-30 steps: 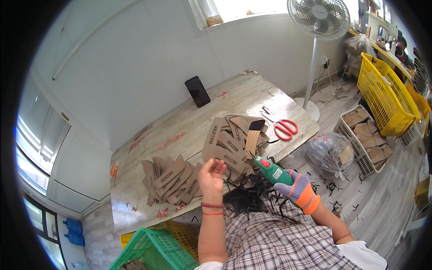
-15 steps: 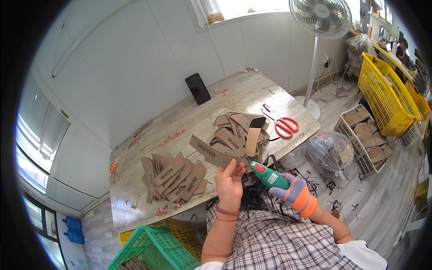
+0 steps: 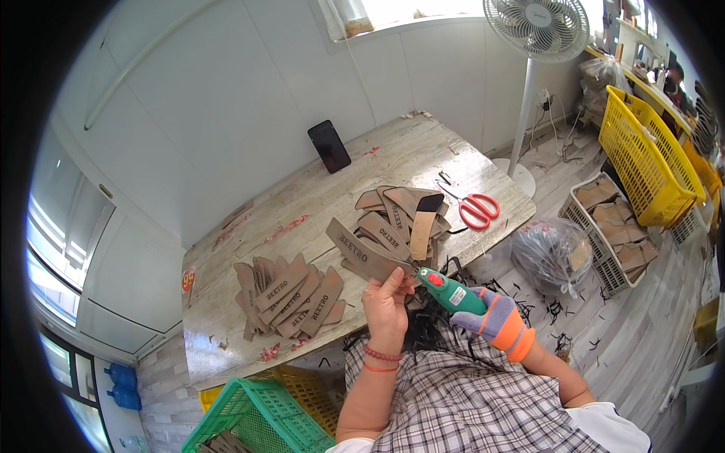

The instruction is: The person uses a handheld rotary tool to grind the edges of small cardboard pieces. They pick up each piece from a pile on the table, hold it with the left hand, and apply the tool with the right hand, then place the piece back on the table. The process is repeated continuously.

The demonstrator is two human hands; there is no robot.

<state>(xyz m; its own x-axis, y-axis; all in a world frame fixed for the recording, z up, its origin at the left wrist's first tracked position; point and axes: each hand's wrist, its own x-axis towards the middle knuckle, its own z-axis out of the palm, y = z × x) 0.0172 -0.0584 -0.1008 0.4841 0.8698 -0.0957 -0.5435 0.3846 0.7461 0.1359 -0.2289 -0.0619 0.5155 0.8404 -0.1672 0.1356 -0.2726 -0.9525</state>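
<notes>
My bare left hand [image 3: 388, 303] pinches a flat brown printed strip [image 3: 361, 254] by its near end, holding it up over the table's front edge. A purple and orange glove covers my right hand [image 3: 495, 323], which is wrapped round a green handheld power cutter [image 3: 451, 291] with a red button. The cutter's head meets the strip's end beside my left fingers; the exact contact is too small to make out. Behind the held strip lies a heap of similar brown pieces [image 3: 385, 204], one with a black end on top. Another pile of printed pieces [image 3: 291, 298] spreads at the left.
Red-handled scissors [image 3: 479, 211] and a phone [image 3: 329, 146] are on the wooden table [image 3: 242, 226]. Black scraps [image 3: 430, 332] cover my lap and the floor. A green basket [image 3: 257, 415] stands below left. At right are a stuffed plastic bag [image 3: 555, 257], crates [image 3: 651, 162] and a fan [image 3: 538, 26].
The brown strip has tilted more steeply, its far end swinging up and right. The cutter has shifted slightly, still against the strip's near end.
</notes>
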